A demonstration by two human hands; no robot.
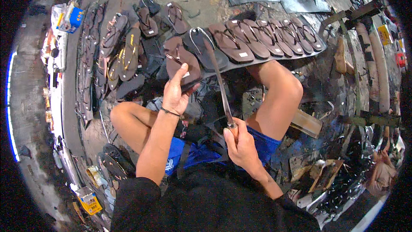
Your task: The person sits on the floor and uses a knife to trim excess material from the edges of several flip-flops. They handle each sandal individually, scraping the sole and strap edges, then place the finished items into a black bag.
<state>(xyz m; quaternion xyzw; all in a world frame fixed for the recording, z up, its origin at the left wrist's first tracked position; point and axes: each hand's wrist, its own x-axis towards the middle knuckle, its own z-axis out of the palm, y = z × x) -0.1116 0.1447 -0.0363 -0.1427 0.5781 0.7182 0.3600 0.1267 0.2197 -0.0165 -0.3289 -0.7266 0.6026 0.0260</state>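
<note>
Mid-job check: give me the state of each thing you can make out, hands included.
Left hand: gripping a sandal's near end, thumb on top
Brown sandal: held, strap fitted
Right hand: closed round a handle
Long metal tool: held, blade pointing away
Dark sandal: lying down, pale strap fitted
Row of brown sandals: side by side, straps fitted

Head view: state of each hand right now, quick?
Left hand: closed, holding a brown flip-flop, thumb on top.
Right hand: closed around the handle of a long-bladed tool.
</note>
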